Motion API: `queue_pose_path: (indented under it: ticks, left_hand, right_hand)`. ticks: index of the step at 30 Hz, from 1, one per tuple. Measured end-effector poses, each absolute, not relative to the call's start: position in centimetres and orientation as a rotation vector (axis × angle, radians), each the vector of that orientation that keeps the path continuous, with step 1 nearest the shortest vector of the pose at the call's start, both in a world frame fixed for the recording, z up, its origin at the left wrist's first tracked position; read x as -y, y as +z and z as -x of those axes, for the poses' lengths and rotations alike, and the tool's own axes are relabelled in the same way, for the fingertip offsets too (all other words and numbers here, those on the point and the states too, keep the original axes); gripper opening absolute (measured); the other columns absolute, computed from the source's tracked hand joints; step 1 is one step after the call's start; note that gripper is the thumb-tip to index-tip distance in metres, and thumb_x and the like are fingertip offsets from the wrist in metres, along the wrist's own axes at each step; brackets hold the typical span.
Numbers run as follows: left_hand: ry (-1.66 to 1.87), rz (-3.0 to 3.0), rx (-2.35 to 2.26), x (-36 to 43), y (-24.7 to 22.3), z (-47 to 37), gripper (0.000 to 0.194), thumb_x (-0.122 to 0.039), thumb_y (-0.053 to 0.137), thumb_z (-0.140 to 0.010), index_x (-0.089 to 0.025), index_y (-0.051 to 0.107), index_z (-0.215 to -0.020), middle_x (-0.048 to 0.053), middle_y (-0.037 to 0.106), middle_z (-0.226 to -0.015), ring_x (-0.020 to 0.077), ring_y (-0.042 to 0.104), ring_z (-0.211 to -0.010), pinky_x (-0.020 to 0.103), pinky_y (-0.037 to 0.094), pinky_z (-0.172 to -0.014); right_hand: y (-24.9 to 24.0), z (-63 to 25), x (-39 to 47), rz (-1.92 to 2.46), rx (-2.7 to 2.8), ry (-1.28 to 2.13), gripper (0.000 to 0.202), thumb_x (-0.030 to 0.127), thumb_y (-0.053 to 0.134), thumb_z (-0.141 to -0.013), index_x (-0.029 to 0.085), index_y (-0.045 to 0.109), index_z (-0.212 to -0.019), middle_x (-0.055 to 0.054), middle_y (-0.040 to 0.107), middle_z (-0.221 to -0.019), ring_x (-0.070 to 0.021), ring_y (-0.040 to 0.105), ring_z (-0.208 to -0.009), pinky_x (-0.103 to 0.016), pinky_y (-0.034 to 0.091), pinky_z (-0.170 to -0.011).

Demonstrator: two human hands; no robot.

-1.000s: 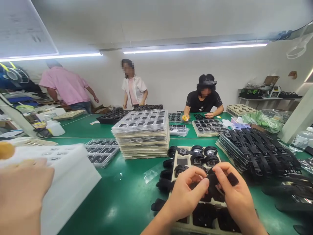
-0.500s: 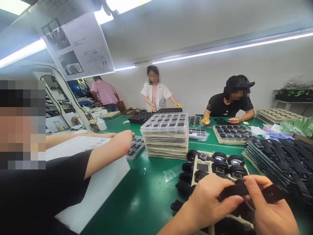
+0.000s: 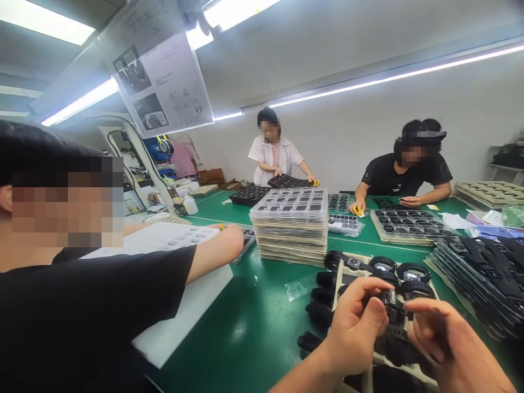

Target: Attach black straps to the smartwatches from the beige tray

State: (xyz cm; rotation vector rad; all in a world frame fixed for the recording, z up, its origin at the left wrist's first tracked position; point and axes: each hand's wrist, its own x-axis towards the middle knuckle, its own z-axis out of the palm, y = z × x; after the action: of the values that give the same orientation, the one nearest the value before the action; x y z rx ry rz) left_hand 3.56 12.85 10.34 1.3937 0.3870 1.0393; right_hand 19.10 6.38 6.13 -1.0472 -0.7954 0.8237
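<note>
My left hand (image 3: 360, 322) pinches a small dark smartwatch (image 3: 391, 298) between thumb and fingers, its metallic side catching the light. From the other side my right hand (image 3: 454, 338) closes on the same watch, index finger at its edge and the other fingers curled. Some of the black strap is hidden by my fingers. Directly below is a cream moulded tray (image 3: 339, 284) with several black-strapped watches (image 3: 413, 272) set in its pockets. More black straps (image 3: 319, 311) stick out past the tray's left side.
A tall stack of clear trays (image 3: 289, 224) stands beyond my hands on the green table (image 3: 213, 338). Trays with black straps (image 3: 487, 273) are piled at right. A co-worker's arm (image 3: 216, 251) reaches in from the left over a white sheet (image 3: 184, 316). Two others work across the table.
The watch has turned between my hands, so its metallic side now shows. My right hand's fingers have shifted to its edge. The view has swung left; the co-worker opposite has raised a black tray.
</note>
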Motion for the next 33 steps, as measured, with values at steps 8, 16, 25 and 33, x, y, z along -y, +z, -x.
queue_pose_path:
  ticks: [8, 16, 25, 33]
  left_hand:
    - [1.052, -1.470, -0.359, -12.3, 11.1, -3.2, 0.061, -0.070, 0.068, -0.089, -0.016, 0.075, -0.117, 0.012, 0.073, -0.108, 0.0239, 0.064, -0.093, 0.033, 0.051, -0.088]
    - [1.076, -1.521, -0.347, -12.4, 11.0, -3.6, 0.058, -0.067, 0.067, -0.091, -0.017, 0.079, -0.116, 0.013, 0.077, -0.112, 0.0299, 0.070, -0.104, 0.038, 0.053, -0.097]
    - [1.155, -1.692, -0.290, -12.6, 11.3, -3.7, 0.052, -0.062, 0.069, -0.092, -0.018, 0.081, -0.118, 0.014, 0.081, -0.104, 0.0248, 0.073, -0.092, 0.034, 0.056, -0.090]
    - [1.105, -1.643, -0.264, -12.5, 11.3, -3.8, 0.048, -0.059, 0.073, -0.090, -0.018, 0.083, -0.114, 0.012, 0.083, -0.107, 0.0249, 0.076, -0.096, 0.030, 0.057, -0.090]
  right_hand:
    - [7.5, -15.3, -6.0, 1.104, 0.624, 0.839, 0.042, 0.067, 0.076, -0.085, 0.029, 0.075, -0.103, -0.008, 0.071, -0.118, -0.0283, 0.068, -0.104, -0.028, 0.063, -0.073]
    - [7.7, -14.0, -6.3, 0.961, 0.480, 0.860, 0.037, 0.063, 0.077, -0.087, 0.029, 0.078, -0.102, -0.010, 0.074, -0.118, -0.0332, 0.073, -0.104, -0.037, 0.065, -0.070]
    - [8.9, -13.9, -5.8, 1.044, 0.580, 0.748, 0.042, 0.062, 0.072, -0.092, 0.029, 0.072, -0.117, -0.003, 0.073, -0.091, -0.0244, 0.072, -0.080, -0.031, 0.062, -0.071]
    - [11.1, -12.7, -5.4, 1.152, 0.634, 0.734, 0.054, 0.073, 0.053, -0.098, 0.030, 0.057, -0.131, -0.006, 0.070, -0.115, -0.0270, 0.070, -0.103, -0.031, 0.060, -0.072]
